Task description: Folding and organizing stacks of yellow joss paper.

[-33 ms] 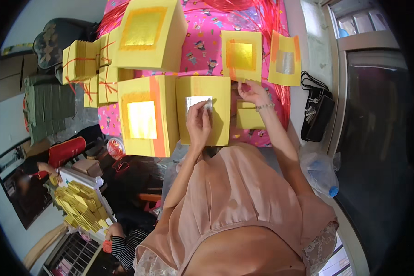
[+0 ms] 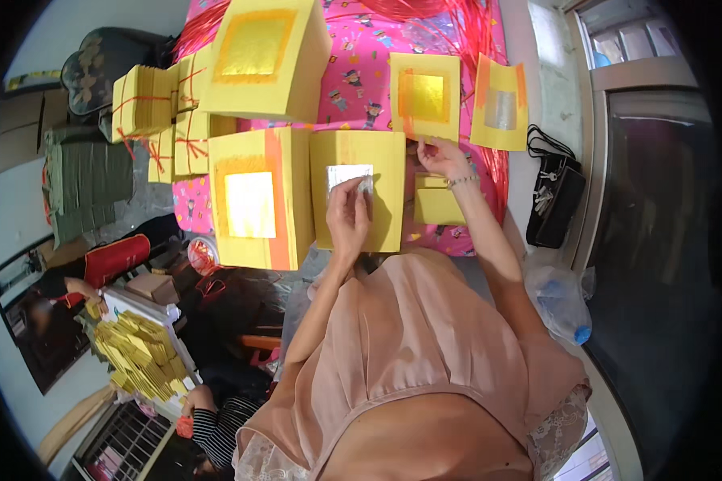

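Observation:
My left hand [image 2: 349, 215] is closed, fingers bent together, its tips resting on the silver foil square of a yellow paper stack [image 2: 387, 220]. What lies between those fingertips, if anything, is hidden. My right hand [image 2: 448, 160] reaches forward with thumb and forefinger pinched at the lower edge of a yellow paper sheet [image 2: 401, 68] bearing a gold foil square with an orange border. Left of my left hand stands a thick yellow paper block [image 2: 225, 152] with a bright foil square and an orange stripe. Smaller yellow pieces [image 2: 439, 208] lie below my right wrist.
A tall gold-foiled paper stack [image 2: 313, 56] and red-tied bundles [image 2: 143, 100] stand far left on the pink patterned cloth [image 2: 357, 40]. A silver-foiled sheet [image 2: 499, 132] and red strands [image 2: 499, 172] lie right, beside a black bag [image 2: 555, 204]. Another person's striped sleeve [image 2: 218, 433] shows lower left.
The view has shifted very slightly, so the papers and cloth sit a little farther right. Both my hands keep nearly the same pose and place.

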A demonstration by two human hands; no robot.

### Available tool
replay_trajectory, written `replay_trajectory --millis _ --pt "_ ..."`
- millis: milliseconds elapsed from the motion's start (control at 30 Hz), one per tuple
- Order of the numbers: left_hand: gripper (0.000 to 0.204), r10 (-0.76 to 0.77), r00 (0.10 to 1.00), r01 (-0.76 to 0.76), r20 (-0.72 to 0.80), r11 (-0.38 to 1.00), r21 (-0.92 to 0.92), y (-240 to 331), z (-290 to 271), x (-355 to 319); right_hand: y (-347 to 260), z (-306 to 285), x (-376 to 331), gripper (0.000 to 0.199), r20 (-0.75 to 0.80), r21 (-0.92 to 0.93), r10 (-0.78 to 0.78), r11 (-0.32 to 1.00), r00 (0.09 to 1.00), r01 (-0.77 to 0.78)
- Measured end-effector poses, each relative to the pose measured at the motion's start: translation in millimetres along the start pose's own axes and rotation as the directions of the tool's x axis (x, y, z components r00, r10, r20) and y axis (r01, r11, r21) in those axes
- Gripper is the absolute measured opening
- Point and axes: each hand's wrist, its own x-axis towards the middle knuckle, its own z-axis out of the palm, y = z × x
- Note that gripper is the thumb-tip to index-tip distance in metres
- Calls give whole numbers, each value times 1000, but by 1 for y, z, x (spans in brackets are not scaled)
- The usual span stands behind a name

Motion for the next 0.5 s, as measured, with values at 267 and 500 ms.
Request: replay_trajectory --millis 267,500 --pt "27 130 990 -108 -46 938 330 -6 -42 -52 -11 22 21 37 51 92 -58 994 997 53" --pt "42 76 996 -85 40 900 427 -21 -61 -73 -16 35 11 37 -40 91 -78 992 996 81"
